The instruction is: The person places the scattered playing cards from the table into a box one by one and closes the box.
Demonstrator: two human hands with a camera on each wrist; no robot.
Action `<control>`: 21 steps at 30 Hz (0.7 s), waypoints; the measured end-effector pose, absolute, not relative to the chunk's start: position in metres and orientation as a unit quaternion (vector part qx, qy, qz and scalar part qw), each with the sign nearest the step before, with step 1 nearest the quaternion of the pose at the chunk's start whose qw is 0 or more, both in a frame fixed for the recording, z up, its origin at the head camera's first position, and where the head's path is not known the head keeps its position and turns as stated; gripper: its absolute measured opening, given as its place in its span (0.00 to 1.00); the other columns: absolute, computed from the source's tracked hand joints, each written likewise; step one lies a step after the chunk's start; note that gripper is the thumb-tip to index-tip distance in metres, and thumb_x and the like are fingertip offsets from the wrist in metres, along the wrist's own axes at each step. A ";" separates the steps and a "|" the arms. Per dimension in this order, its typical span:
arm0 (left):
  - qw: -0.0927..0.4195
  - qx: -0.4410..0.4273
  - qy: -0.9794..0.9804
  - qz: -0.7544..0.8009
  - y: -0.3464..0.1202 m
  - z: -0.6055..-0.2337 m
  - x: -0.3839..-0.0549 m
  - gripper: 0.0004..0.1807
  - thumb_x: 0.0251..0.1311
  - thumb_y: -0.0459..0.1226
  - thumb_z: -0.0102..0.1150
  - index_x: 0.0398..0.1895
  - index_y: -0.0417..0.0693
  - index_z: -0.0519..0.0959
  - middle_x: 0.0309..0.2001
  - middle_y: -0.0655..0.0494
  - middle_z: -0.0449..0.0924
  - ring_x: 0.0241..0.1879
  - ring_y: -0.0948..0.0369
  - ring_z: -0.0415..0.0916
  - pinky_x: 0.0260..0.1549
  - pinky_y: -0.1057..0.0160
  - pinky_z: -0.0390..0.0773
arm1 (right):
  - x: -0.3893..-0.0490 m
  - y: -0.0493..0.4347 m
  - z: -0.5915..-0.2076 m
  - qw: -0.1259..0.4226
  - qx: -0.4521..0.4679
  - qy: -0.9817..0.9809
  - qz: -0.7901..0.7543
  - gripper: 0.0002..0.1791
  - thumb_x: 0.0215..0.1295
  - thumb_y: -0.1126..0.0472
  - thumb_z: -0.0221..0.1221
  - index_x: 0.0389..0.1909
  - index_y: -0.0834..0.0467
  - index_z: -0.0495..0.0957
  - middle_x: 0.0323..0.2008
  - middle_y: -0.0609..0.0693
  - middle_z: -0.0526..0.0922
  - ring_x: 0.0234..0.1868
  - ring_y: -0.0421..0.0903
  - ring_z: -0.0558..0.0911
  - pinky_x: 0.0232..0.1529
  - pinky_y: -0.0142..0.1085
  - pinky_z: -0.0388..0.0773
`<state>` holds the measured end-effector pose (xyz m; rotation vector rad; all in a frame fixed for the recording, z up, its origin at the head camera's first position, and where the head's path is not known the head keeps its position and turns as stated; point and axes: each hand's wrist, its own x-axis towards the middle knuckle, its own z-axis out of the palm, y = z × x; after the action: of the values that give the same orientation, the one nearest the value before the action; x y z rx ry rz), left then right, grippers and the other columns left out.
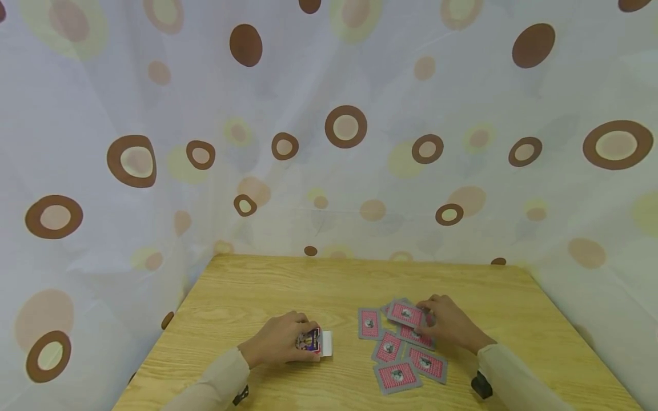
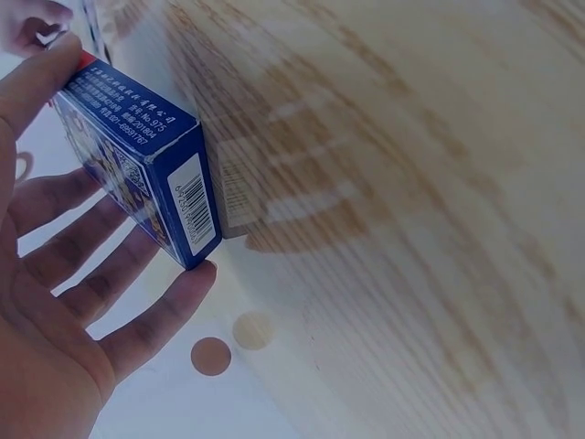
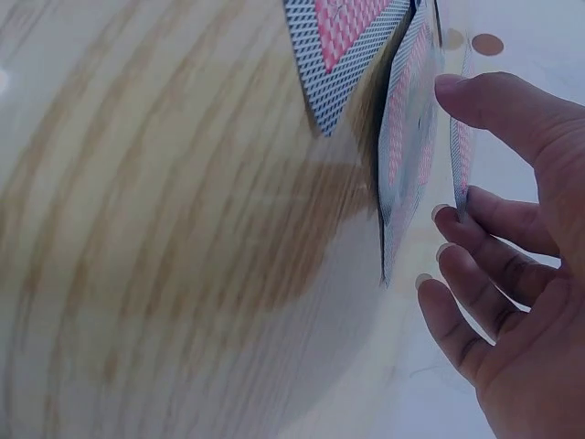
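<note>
My left hand (image 1: 277,341) grips a blue playing-card box (image 1: 307,341) on the table, thumb on one narrow side and fingers along the other. The box's white flap (image 1: 327,343) sticks out towards the right. In the left wrist view, the barcode end of the box (image 2: 190,208) faces the camera. Over the far right of the spread, my right hand (image 1: 452,324) pinches a red-backed playing card (image 1: 405,313) by its right edge. The right wrist view shows this card (image 3: 462,165) edge-on between thumb and index finger, the other fingers loosely bent.
Several red-backed cards with grey borders lie face down, some overlapping, such as the near card (image 1: 397,376) and the left card (image 1: 369,323). The wooden table (image 1: 288,279) meets a white dotted curtain (image 1: 360,171) at its back and sides.
</note>
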<state>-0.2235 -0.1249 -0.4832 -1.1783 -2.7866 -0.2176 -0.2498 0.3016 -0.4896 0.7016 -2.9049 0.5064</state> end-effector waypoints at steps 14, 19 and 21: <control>0.042 -0.384 -0.919 -0.078 -0.125 -0.487 -0.226 0.44 0.49 0.73 0.49 0.61 0.55 0.76 0.49 0.59 0.77 0.40 0.66 0.72 0.30 0.67 0.75 | -0.244 0.294 -0.489 0.052 0.228 -0.957 0.170 0.36 0.50 0.38 0.68 0.52 0.60 0.79 0.41 0.47 0.75 0.42 0.46 0.70 0.42 0.45 0.72; 0.043 -0.383 -0.920 -0.075 -0.125 -0.487 -0.226 0.44 0.49 0.73 0.49 0.61 0.56 0.76 0.49 0.59 0.77 0.40 0.66 0.72 0.29 0.67 0.75 | -0.242 0.289 -0.488 0.038 0.217 -0.958 0.181 0.39 0.50 0.38 0.67 0.56 0.61 0.77 0.44 0.48 0.76 0.44 0.45 0.70 0.42 0.43 0.73; 0.043 -0.380 -0.921 -0.076 -0.125 -0.486 -0.226 0.44 0.49 0.73 0.49 0.61 0.55 0.76 0.49 0.59 0.77 0.40 0.65 0.73 0.30 0.67 0.75 | -0.242 0.287 -0.486 0.038 0.219 -0.958 0.182 0.39 0.50 0.38 0.67 0.57 0.62 0.76 0.45 0.48 0.76 0.44 0.46 0.70 0.42 0.43 0.73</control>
<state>-0.2255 -0.1246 -0.4859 -1.1635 -2.8162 -0.2324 -0.2415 0.2874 -0.4863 0.6729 -2.9380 0.5591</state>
